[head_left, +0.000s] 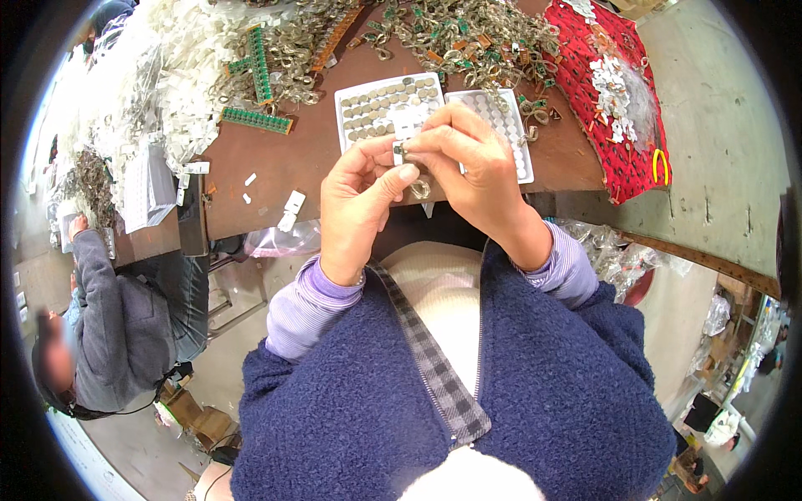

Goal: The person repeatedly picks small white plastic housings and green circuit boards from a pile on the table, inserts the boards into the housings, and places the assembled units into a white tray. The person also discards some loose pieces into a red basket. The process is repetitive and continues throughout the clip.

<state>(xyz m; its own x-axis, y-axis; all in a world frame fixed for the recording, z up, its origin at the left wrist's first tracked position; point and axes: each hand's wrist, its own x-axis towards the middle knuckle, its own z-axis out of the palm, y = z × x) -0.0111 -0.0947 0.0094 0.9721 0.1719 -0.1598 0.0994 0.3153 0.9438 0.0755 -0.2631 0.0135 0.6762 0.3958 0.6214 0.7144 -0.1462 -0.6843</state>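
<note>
Above the table's front edge, my left hand [361, 200] and my right hand [474, 163] meet with closed fingertips. Between them is a small white plastic piece [398, 152] with a dark part on its face. A loop of thin wire [420, 189] hangs below the fingers; where it joins the piece is hidden. Just beyond my hands lies a white tray [340, 113] with rows of grey round button cells [368, 111]. Partly behind my right hand, a second white tray [525, 171] holds paler round discs.
Coiled wires with small green boards [468, 42] heap at the back. Green board strips [257, 119] and clear-white plastic packaging [184, 75] lie left. A red cloth [576, 92] at right bears white pieces and yellow-handled tool [661, 167]. Another person [125, 309] sits at left.
</note>
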